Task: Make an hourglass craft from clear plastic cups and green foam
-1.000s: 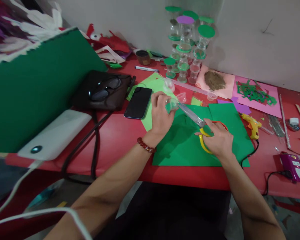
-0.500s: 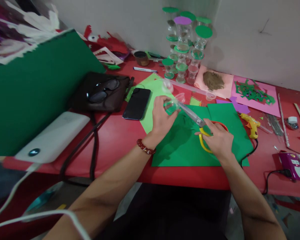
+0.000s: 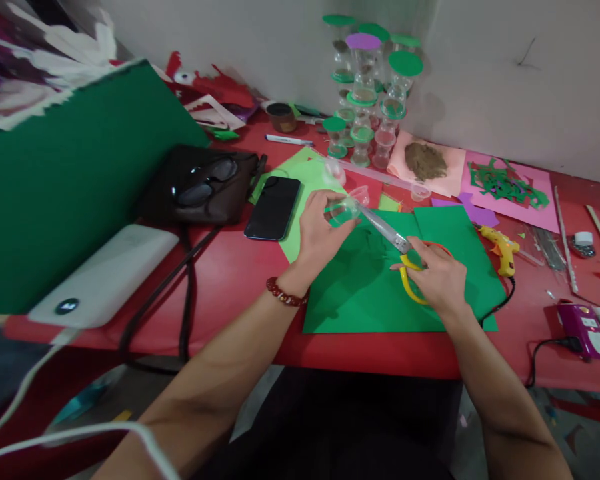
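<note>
My left hand (image 3: 321,230) grips a small clear plastic cup (image 3: 344,209) by its side. My right hand (image 3: 437,275) is wrapped round the yellow and orange handles of a pair of scissors (image 3: 387,230). The scissor blades point up and left, and their tips meet the rim of the cup. Whether the tips are inside the cup or against its edge, I cannot tell. Below both hands lies green paper (image 3: 370,303). Just behind the held cup is another clear plastic piece (image 3: 361,195).
A phone (image 3: 273,208) lies left of my left hand, near a dark bag with sunglasses (image 3: 200,183). Stacked clear cups (image 3: 364,97) stand by the wall. At right are a yellow glue gun (image 3: 503,250), brown powder (image 3: 425,161) on paper and green paper scraps (image 3: 510,183).
My left wrist has turned slightly, and its bracelet has shifted a little left. The cup stays in the left hand and the scissors stay in the right, almost unmoved.
</note>
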The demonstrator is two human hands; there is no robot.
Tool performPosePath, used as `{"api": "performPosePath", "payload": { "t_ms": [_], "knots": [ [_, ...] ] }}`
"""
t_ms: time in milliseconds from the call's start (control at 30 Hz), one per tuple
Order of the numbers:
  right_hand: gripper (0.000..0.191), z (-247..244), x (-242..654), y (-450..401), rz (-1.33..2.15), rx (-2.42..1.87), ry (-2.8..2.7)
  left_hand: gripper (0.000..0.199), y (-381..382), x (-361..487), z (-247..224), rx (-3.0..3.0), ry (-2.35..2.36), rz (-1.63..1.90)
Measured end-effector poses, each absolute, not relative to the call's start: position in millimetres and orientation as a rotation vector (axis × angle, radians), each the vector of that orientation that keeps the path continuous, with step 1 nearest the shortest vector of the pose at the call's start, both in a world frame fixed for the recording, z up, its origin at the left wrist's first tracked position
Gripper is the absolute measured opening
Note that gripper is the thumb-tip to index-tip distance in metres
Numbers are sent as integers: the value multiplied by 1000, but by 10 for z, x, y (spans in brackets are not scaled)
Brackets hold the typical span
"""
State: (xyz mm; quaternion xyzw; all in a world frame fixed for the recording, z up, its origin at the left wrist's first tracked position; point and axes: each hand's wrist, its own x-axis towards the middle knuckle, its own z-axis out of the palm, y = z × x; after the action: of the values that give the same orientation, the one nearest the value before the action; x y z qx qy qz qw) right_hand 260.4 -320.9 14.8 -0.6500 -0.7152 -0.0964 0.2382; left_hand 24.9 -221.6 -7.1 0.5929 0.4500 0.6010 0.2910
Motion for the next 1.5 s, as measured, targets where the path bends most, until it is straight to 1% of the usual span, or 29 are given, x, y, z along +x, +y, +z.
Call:
{"api": "performPosePath", "payload": {
  "t_ms": [333,500,667,800,1300,1500],
  "knots": [
    [34,126,2631,-3205,-337,-1628,-1958,56,-2130,140,-19,1260,863,1478],
    [32,146,2656,-3189,-368,-1574,-1963,51,-2145,111,44,1169,781,1436],
    [31,163,2680,-3186,-405,-1523,-1976,40,-2192,80,134,1096,693,1386],
    [29,168,2683,-3189,-427,-1508,-1992,38,-2230,67,210,1026,649,1337],
    [25,204,2716,-3209,-591,-1428,-2016,55,-2264,87,223,881,648,1244],
    [28,202,2700,-3216,-603,-1462,-2033,55,-2255,91,215,872,633,1233]
  ]
}}
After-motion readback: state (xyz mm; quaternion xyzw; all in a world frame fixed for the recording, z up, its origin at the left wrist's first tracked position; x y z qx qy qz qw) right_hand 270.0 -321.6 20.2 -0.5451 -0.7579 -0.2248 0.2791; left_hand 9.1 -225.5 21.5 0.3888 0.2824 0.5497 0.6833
